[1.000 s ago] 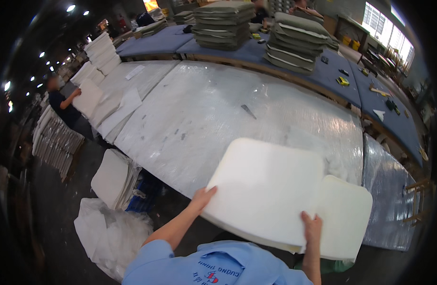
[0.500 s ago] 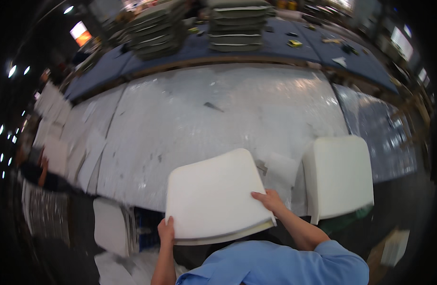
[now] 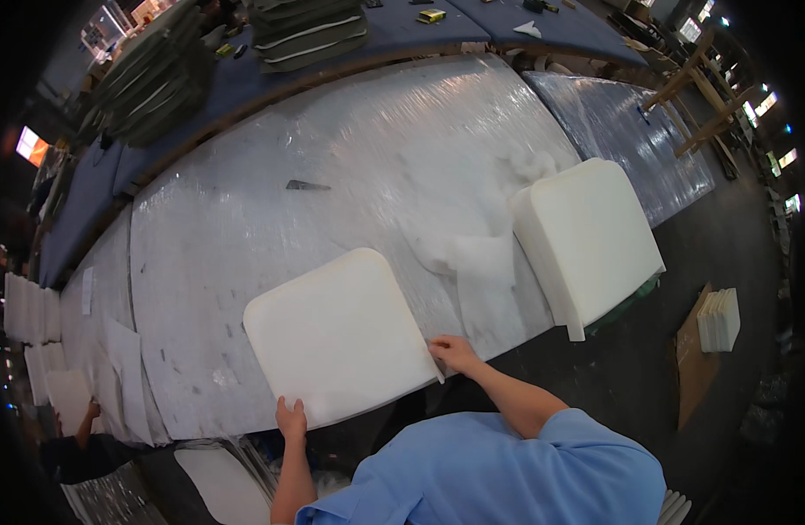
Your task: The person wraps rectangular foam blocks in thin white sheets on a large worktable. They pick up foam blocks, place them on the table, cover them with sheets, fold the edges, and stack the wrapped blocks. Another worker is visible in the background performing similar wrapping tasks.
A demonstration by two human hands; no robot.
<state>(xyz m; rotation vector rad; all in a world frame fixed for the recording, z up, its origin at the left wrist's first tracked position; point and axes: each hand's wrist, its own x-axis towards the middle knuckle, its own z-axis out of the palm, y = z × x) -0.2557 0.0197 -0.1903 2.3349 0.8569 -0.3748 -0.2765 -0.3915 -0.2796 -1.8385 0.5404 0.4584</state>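
Workshop, long plastic-wrapped table (image 3: 332, 175). White foam cushion (image 3: 337, 337) now flat on table near edge, was lifted half second ago; laying down looks done. Left hand (image 3: 290, 418) pinches cushion's near edge, right hand (image 3: 455, 353) grips its right corner. Second foam cushion (image 3: 591, 236) right of it, overhanging edge; wadding scrap (image 3: 472, 254) between. Open tabletop beyond cushion.

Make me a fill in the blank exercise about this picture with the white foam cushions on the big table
1. Both hands, the left hand and the right hand, grip one white foam cushion at its ____ edge.
2. The table is covered in clear ____ wrap.
3. A second foam cushion lies to the person's ____.

Missing words: near; plastic; right
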